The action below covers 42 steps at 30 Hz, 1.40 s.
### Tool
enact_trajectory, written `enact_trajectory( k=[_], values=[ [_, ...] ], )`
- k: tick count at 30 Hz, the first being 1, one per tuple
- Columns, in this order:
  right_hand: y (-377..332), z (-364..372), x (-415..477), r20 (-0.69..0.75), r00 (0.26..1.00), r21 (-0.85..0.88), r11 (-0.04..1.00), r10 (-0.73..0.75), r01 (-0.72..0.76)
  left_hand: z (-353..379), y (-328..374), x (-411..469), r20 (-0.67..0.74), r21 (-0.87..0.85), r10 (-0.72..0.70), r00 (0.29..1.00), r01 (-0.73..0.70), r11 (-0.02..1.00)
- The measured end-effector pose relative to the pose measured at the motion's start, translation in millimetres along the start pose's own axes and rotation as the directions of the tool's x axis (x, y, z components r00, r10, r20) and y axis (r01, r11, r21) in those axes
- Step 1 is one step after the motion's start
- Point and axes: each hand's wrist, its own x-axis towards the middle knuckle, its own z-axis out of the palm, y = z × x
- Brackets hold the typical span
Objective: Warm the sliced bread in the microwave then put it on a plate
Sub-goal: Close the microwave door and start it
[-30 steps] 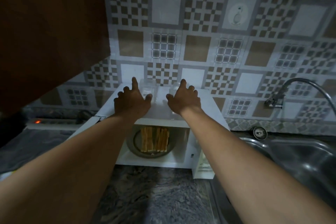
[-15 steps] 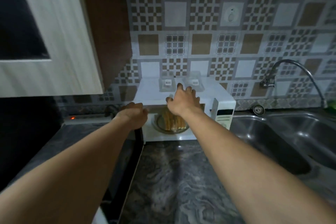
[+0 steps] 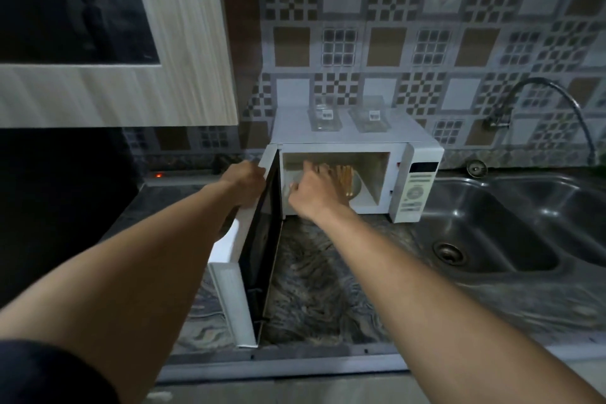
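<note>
A white microwave (image 3: 416,187) stands on the counter against the tiled wall, its door (image 3: 252,256) swung wide open toward me. Inside, several bread slices (image 3: 342,179) stand on edge on the round turntable plate (image 3: 356,188). My left hand (image 3: 244,182) grips the top edge of the open door. My right hand (image 3: 311,192) reaches into the cavity, fingers at the left end of the bread; whether it holds a slice is hidden by the hand itself.
Two clear plastic containers (image 3: 324,116) (image 3: 370,118) sit on the microwave's top. A steel double sink (image 3: 511,226) with a curved tap (image 3: 554,102) lies right. A wall cabinet (image 3: 114,36) hangs upper left. The marbled counter (image 3: 328,279) spreads before the microwave.
Both hands came down from the microwave's top. The left hand took the door's top edge and the right hand went into the cavity to the bread. My view drew back.
</note>
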Motion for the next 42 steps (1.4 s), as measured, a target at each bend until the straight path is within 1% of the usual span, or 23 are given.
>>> enact_trajectory(
  k=[3, 7, 10, 12, 15, 18, 20, 23, 24, 27, 29, 32, 37, 42],
  values=[
    [-8.1, 17.3, -14.5, 0.038, 0.999, 0.058, 0.998, -0.005, 0.002, -1.5, -0.4, -0.9, 0.069, 0.048, 0.055, 0.996, -0.059, 0.997],
    [-15.7, 33.6, -35.1, 0.074, 0.997, 0.107, 0.993, 0.030, -0.038, 0.0, -5.5, -0.7, 0.101, 0.135, 0.198, 0.975, -0.211, 0.968],
    [-15.4, 37.5, -47.9, 0.074, 0.994, 0.172, 0.981, 0.077, -0.089, 7.0, -12.2, 1.9, 0.115, 0.155, 0.287, 0.951, -0.303, 0.940],
    [-17.1, 34.8, -59.3, 0.066, 0.992, 0.203, 0.972, 0.107, -0.119, 9.4, -17.9, 5.9, 0.134, 0.177, 0.325, 0.936, -0.345, 0.922],
    [-19.4, 27.7, -71.7, 0.069, 0.986, 0.198, 0.967, 0.151, -0.162, 9.6, -17.3, 7.3, 0.161, 0.216, 0.359, 0.920, -0.387, 0.896],
    [-24.7, 23.9, -80.7, 0.040, 0.986, 0.201, 0.965, 0.164, -0.169, 13.3, -6.5, 4.6, 0.156, 0.227, 0.371, 0.915, -0.399, 0.889],
    [-27.6, 26.4, -84.0, 0.038, 0.986, 0.144, 0.975, 0.164, -0.168, 19.4, -2.3, 2.8, 0.158, 0.234, 0.393, 0.906, -0.421, 0.876],
    [-27.1, 29.2, -87.3, 0.074, 0.984, -0.066, 0.985, 0.163, -0.158, 26.2, 0.5, 4.2, 0.146, 0.190, 0.450, 0.881, -0.471, 0.861],
    [-24.0, 29.2, -87.4, 0.060, 0.985, -0.128, 0.980, 0.162, -0.153, 29.1, 0.4, 6.2, 0.149, 0.161, 0.457, 0.877, -0.477, 0.864],
    [-9.4, 28.8, -84.5, -0.017, 0.986, -0.328, 0.931, 0.164, -0.160, 36.5, 1.0, 9.4, 0.184, 0.168, 0.477, 0.859, -0.506, 0.846],
    [2.2, 27.4, -81.1, -0.060, 0.986, -0.402, 0.900, 0.154, -0.165, 42.9, 2.6, 11.4, 0.191, 0.151, 0.453, 0.871, -0.482, 0.863],
    [18.4, 24.3, -74.8, -0.106, 0.983, -0.433, 0.883, 0.148, -0.180, 54.4, 7.7, 13.2, 0.180, 0.101, 0.447, 0.876, -0.469, 0.878],
    [42.6, 20.8, -59.0, -0.186, 0.971, -0.471, 0.854, 0.150, -0.222, 67.7, 19.2, 18.1, 0.152, 0.080, 0.450, 0.880, -0.465, 0.882],
    [67.5, 17.1, -44.0, -0.235, 0.965, -0.450, 0.866, 0.119, -0.216, 79.5, 35.1, 18.2, 0.132, 0.153, 0.448, 0.884, -0.465, 0.872]
  ],
)
